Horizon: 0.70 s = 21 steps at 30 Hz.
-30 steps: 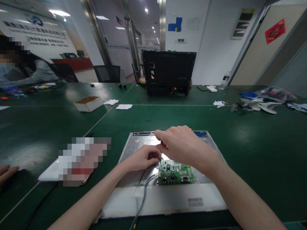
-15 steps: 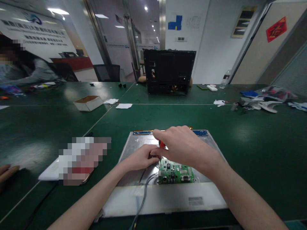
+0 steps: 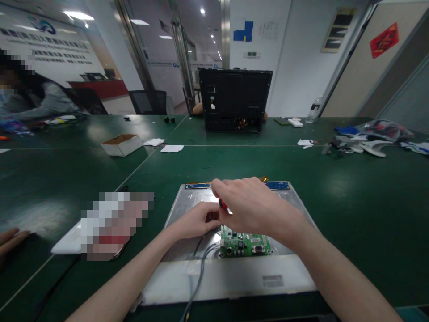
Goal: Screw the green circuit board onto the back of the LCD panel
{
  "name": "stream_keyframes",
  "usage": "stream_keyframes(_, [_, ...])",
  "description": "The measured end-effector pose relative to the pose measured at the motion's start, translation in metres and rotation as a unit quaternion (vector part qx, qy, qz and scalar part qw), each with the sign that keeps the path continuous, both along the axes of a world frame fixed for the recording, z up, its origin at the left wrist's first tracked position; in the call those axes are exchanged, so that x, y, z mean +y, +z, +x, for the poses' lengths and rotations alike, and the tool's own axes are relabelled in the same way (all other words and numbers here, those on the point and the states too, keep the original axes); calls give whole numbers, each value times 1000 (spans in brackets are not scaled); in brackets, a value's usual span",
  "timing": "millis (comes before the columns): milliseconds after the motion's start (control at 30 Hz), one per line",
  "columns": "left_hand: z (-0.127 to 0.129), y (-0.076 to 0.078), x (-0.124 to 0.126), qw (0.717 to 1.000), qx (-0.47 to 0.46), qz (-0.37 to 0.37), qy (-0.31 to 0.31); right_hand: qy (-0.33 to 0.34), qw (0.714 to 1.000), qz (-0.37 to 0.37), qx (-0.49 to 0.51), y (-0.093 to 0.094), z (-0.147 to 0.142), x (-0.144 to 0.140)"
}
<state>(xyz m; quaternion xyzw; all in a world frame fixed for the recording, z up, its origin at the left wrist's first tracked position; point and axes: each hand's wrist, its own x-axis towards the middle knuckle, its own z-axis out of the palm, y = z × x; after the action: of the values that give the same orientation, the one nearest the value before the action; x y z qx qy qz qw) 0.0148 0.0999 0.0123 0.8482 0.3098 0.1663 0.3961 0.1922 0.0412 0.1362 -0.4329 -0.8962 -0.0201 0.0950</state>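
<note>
My right hand (image 3: 250, 199) is closed around a screwdriver (image 3: 221, 203), of which only a bit of the red-and-black handle shows. It is over the upper left corner of a green circuit board (image 3: 246, 243), where the tool's tip is hidden. Beside it, my left hand (image 3: 201, 219) has thumb and fingers curled together close to the board's corner; what they pinch cannot be made out. The board lies on the metal back of a display panel (image 3: 239, 277), flat on the table. Grey cables (image 3: 202, 273) run from the board's left side toward me.
Left of the panel lie white and pinkish blurred-out items (image 3: 117, 223). Farther off are an open white box (image 3: 122, 145), a black monitor casing (image 3: 236, 100), a bottle (image 3: 313, 111) and loose parts (image 3: 362, 143). Another person's hand (image 3: 11, 239) rests at the left edge.
My right hand has turned slightly over the board's corner, and less of the screwdriver's handle shows. My left hand stays almost where it was.
</note>
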Motion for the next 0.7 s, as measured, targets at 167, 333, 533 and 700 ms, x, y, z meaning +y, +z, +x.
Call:
stream_keyframes(167, [0, 3, 1, 1000, 8, 13, 0, -24, 1000, 9, 0, -1, 0, 2])
stream_keyframes(333, [0, 4, -1, 1000, -2, 9, -3, -47, 999, 13, -13, -1, -1, 4])
stream_keyframes(533, [0, 1, 0, 1000, 3, 8, -1, -36, 999, 0, -13, 1, -1, 3])
stream_keyframes(700, [0, -1, 2, 1000, -2, -8, -13, -19, 1000, -7, -5, 1, 4, 1])
